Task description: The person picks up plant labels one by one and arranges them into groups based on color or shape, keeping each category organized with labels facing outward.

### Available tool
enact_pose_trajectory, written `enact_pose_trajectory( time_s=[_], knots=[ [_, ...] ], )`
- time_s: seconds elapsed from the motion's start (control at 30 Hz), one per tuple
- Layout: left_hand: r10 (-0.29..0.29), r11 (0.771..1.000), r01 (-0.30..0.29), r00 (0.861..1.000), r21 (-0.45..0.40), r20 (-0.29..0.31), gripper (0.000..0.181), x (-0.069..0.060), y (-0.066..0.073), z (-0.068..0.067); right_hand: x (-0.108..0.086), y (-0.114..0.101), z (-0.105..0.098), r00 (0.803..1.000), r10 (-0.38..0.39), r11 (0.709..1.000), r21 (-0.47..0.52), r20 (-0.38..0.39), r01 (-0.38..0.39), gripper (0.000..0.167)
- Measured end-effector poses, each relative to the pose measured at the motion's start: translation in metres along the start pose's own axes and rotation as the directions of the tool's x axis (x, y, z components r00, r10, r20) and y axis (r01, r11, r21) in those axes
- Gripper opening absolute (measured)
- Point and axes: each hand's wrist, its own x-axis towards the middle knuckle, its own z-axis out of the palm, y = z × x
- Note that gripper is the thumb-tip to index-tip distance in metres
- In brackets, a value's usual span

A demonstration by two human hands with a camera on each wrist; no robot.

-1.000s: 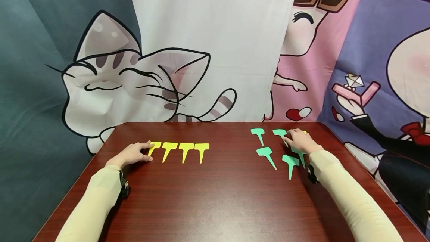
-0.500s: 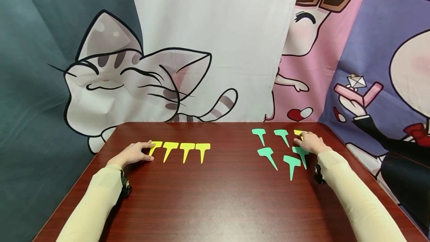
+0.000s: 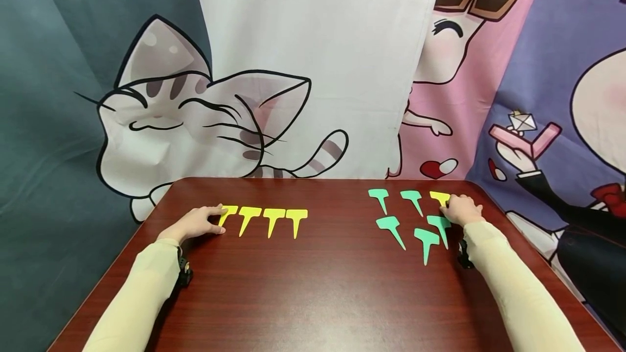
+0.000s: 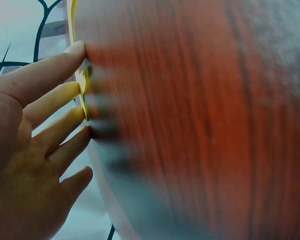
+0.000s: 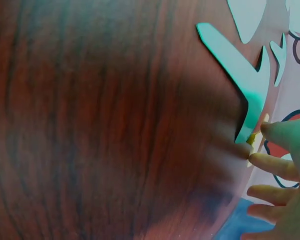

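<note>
Several T-shaped yellow plant labels [image 3: 274, 215] lie in a row on the left of the table. Fingers of my left hand [image 3: 198, 222] rest at the leftmost yellow label [image 3: 230, 211], partly covering it; in the left wrist view the fingers are fairly straight. At the far right, my right hand [image 3: 462, 210] has thumb and index finger on a single yellow plant label [image 3: 439, 197]. Its right side is hidden by the hand. The right wrist view shows this label between those two fingertips. Several green plant labels [image 3: 427, 238] lie beside and in front of it.
The dark red wooden table [image 3: 313, 287] ends at a far edge close behind the labels. A printed cloth backdrop [image 3: 313, 42] hangs behind it. A black wrist device [image 3: 185, 271] sits on the left arm, another device [image 3: 464, 254] on the right.
My right hand has moved from over a back green plant label to the right, uncovering much of the yellow label. My left hand keeps its place. The view has shifted slightly.
</note>
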Motion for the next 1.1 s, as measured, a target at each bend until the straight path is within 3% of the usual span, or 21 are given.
enact_pose_trajectory(
  time_s=[0.23,0.8,1.1],
  knots=[
    [-0.014,1.0,0.014,1.0,0.009,0.007,0.069,0.001,0.0,0.0,0.003,-0.002,0.0,0.998,0.054,0.999,0.01,-0.03,-0.054,0.048],
    [-0.007,1.0,0.007,1.0,0.009,0.004,0.069,0.001,0.0,-0.001,0.01,-0.001,0.008,0.981,0.139,0.989,0.07,-0.138,-0.131,0.044],
    [-0.012,1.0,0.011,1.0,0.014,0.007,0.07,0.001,-0.001,0.001,0.009,-0.004,0.006,0.977,0.193,0.976,0.121,-0.087,-0.182,0.042]
  ],
)
